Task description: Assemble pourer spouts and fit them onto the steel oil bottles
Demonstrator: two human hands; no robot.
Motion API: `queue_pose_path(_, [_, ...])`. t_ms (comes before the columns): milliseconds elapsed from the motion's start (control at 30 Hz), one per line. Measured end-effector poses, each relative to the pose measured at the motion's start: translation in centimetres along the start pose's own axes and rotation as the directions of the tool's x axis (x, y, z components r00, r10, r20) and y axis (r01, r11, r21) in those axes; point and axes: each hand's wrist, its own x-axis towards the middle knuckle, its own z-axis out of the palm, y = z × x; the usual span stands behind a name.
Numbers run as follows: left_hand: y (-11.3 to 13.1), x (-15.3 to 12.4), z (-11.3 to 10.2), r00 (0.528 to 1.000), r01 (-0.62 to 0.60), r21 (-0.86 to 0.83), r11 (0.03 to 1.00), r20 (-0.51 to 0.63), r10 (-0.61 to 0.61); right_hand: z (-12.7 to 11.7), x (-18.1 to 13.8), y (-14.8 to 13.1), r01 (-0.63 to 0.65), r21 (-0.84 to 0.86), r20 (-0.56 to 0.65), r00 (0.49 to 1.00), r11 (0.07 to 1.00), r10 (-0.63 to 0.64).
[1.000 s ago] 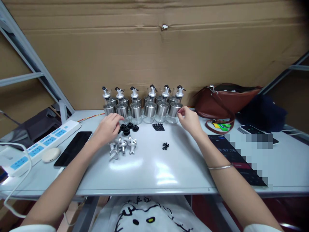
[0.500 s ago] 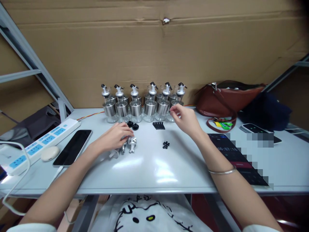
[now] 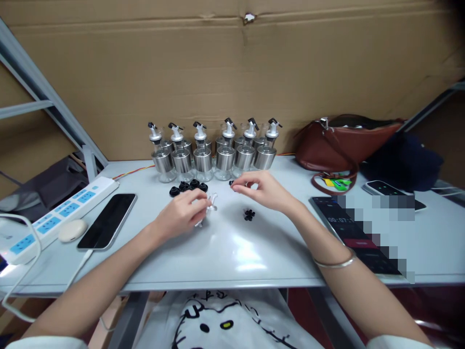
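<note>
My left hand (image 3: 185, 213) pinches a silver-white pourer spout (image 3: 212, 201) raised off the table, its forked end pointing up. Part of another silver spout (image 3: 198, 224) shows beneath that hand, and the palm hides whatever else lies there. Just behind are several black ringed stoppers (image 3: 184, 186). My right hand (image 3: 267, 191) is closed, thumb and finger together, over the spot where the black levers lie. A small black tip (image 3: 231, 183) shows at its fingertips; whether it is held I cannot tell. Several tiny black pieces (image 3: 249, 214) form a cluster in front of this hand.
Glass and steel bottles (image 3: 225, 159) with pourers stand in a row at the back, more behind them. At left are a phone (image 3: 107, 221), a round white case (image 3: 72, 230) and a power strip (image 3: 61, 213). A brown bag (image 3: 337, 145) and a tablet-like screen (image 3: 348, 230) are at right.
My left hand has moved right and lifted a spout from the pile, uncovering more black stoppers. My right hand has come left and down from beside the bottles to the black levers.
</note>
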Motion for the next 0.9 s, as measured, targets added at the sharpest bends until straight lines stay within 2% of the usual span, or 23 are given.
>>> queue_pose_path(100, [1.6,0.1,0.6,0.998,-0.046,-0.006,0.999,-0.048,0.046,0.8,0.0,-1.2,-0.074,0.164,0.164,0.985,0.984,0.047])
queue_pose_path(200, [2.5,0.2,0.7,0.995,-0.064,-0.008,0.998,-0.073,0.063,1.3,-0.1,-1.6,-0.117,0.278,0.246,0.968,0.953,0.047])
queue_pose_path(367, [3.2,0.1,0.6,0.998,-0.023,-0.074,0.997,-0.06,0.018,1.1,-0.3,-1.4,-0.185,0.354,0.313,0.947,0.917,0.07])
queue_pose_path(467, [3.2,0.1,0.7,0.999,0.037,-0.158,0.987,-0.008,-0.039,0.8,-0.4,-1.6,-0.212,0.375,0.296,0.95,0.903,0.1])
queue_pose_path(567, [3.4,0.0,1.1,0.999,0.039,-0.195,0.98,0.032,-0.033,0.5,-0.4,-1.8,-0.217,0.392,0.282,0.953,0.894,0.108])
queue_pose_path(633, [3.6,-0.1,1.5,0.998,0.037,-0.197,0.98,0.05,-0.028,0.2,-0.3,-1.7,-0.229,0.402,0.319,0.943,0.886,0.098])
queue_pose_path(767, [4.1,-0.1,2.0,0.997,0.004,-0.196,0.981,0.078,0.012,-0.6,-0.3,-0.6,-0.239,0.308,0.436,0.896,0.921,0.086])
queue_pose_path(900, [3.9,0.1,2.0,0.997,-0.049,-0.177,0.983,0.057,0.06,-1.7,-0.3,1.1,-0.163,0.03,0.473,0.872,0.986,0.129])
